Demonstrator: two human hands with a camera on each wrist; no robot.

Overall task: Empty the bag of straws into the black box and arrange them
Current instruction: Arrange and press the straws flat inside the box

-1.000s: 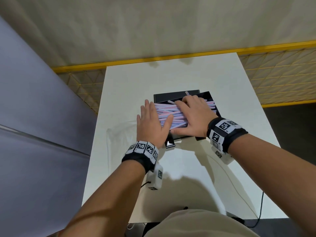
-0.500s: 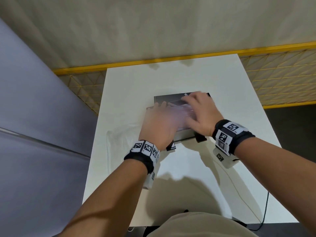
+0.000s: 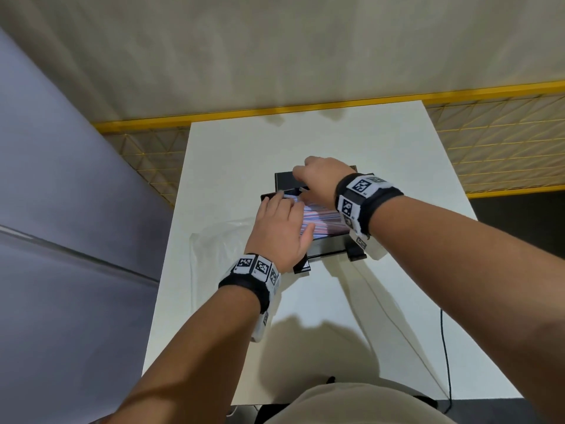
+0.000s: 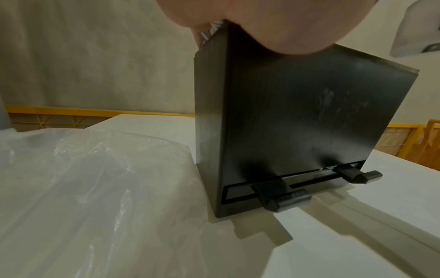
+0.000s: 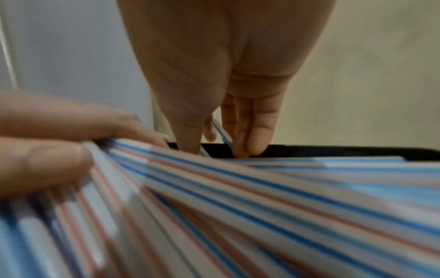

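The black box (image 3: pixel 324 244) stands mid-table, filled with red- and blue-striped straws (image 3: pixel 322 217) lying across it. My left hand (image 3: pixel 284 215) rests flat on the straws' left ends, fingers straight; the right wrist view shows its fingertips (image 5: pixel 47 163) against the straws (image 5: pixel 262 206). My right hand (image 3: pixel 305 179) reaches over to the box's far rim, fingers pointing down. There the right hand (image 5: pixel 218 144) pinches a single straw (image 5: pixel 221 131) between thumb and fingers. In the left wrist view my left hand (image 4: pixel 262 22) sits on top of the box (image 4: pixel 297 122).
The empty clear plastic bag (image 3: pixel 220 240) (image 4: pixel 83 188) lies flat left of the box. A raised black lid panel (image 3: pixel 286 182) stands at the box's back. The white table (image 3: pixel 397 301) has a cable (image 3: pixel 444 347) at its right. Yellow mesh fencing (image 3: pixel 489 142) lies beyond.
My right hand left the pile, moved to the box's far rim and took hold of one straw. My left hand shifted slightly onto the straws' left ends.
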